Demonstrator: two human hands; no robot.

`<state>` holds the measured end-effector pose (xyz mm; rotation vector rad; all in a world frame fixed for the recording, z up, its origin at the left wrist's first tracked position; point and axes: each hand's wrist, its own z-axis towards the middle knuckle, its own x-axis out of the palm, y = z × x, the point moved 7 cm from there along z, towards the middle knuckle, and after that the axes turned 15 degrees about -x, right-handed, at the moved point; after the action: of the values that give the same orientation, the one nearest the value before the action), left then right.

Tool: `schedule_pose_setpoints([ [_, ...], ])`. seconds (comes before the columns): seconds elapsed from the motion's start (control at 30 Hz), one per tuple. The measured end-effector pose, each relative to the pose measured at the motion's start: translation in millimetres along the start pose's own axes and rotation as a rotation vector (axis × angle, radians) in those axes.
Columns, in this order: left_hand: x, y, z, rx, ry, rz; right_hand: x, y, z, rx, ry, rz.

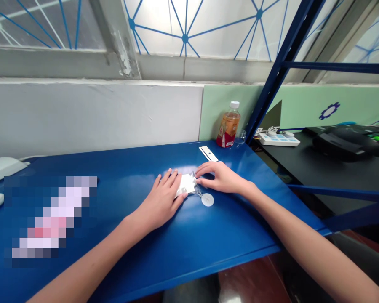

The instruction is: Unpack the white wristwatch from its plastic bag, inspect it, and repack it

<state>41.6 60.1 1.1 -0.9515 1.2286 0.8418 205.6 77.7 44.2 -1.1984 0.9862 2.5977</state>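
A small flat white piece (187, 184) with shiny, clear-looking edges lies on the blue table, between my hands. My left hand (164, 198) rests palm down over its left part, fingers stretched out and thumb along the near edge. At its right end, my right hand (219, 176) has thumb and fingertips closed on the clear edge. A round whitish disc tag (207, 200) lies just below the right fingertips, joined by a short chain (198, 193) that leads toward the white piece. What lies under my left palm is hidden.
Behind my right hand lies a white card strip (208, 153). A capped drink bottle (229, 125) stands at the back of the blue table (129, 164), near a blue metal post (271, 80). Farther left are a pixelated object (55, 216) and a white device (4, 170).
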Motion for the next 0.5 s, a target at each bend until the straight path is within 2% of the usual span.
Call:
schedule_pose_setpoints([
  [0.13, -1.1, 1, 0, -0.025, -0.002, -0.008, 3, 9, 1, -0.089, 0.063, -0.115],
  [0.37, -1.2, -3, -1, -0.012, 0.008, -0.008, 10, 21, -1, -0.105, 0.15, -0.156],
  [0.5, -0.7, -2, -1, -0.013, 0.001, -0.031, 11, 19, -4, -0.083, 0.16, -0.135],
])
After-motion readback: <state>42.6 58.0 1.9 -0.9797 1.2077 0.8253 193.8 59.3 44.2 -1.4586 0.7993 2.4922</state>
